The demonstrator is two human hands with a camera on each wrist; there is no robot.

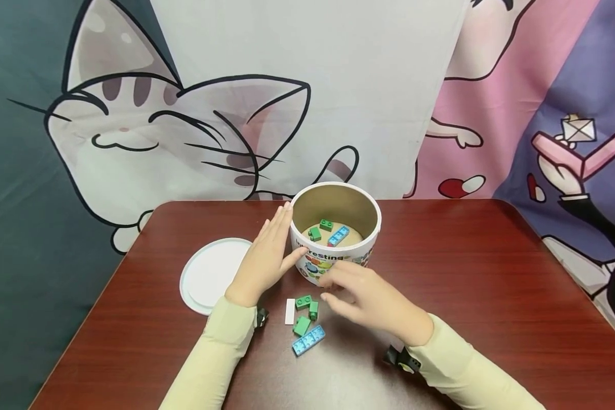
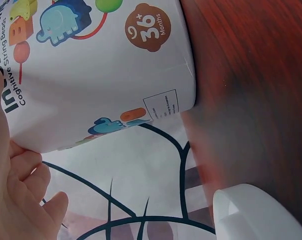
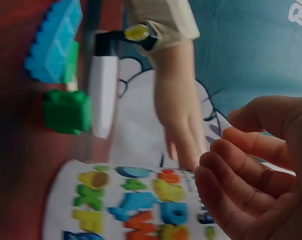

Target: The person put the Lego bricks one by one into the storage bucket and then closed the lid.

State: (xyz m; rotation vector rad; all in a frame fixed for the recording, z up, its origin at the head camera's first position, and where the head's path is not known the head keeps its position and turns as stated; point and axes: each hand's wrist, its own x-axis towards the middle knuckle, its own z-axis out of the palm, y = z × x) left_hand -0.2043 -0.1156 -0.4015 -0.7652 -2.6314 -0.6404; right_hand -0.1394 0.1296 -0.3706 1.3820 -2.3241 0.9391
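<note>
A white printed tub (image 1: 312, 266) stands upright on the table, its top uncovered. Inside lie two green bricks (image 1: 326, 225) and a blue brick (image 1: 338, 236). My left hand (image 1: 264, 256) touches the tub's left side with straight fingers; in the left wrist view the hand (image 2: 26, 197) lies along its wall. In front of the tub, my right hand (image 1: 371, 299) hovers with loosely bent fingers and nothing between them, as the right wrist view of the hand (image 3: 256, 175) also shows. Left of it lie several green bricks (image 1: 302, 326), a white flat piece (image 1: 290, 311) and a long blue brick (image 1: 308, 340).
A round white lid (image 1: 205, 279) lies on the brown table (image 1: 466, 273), left of the tub and partly behind the left forearm. Behind the table's far edge hangs a cloth (image 1: 369, 85) with cartoon figures. Each wrist wears a dark strap device (image 1: 404, 360).
</note>
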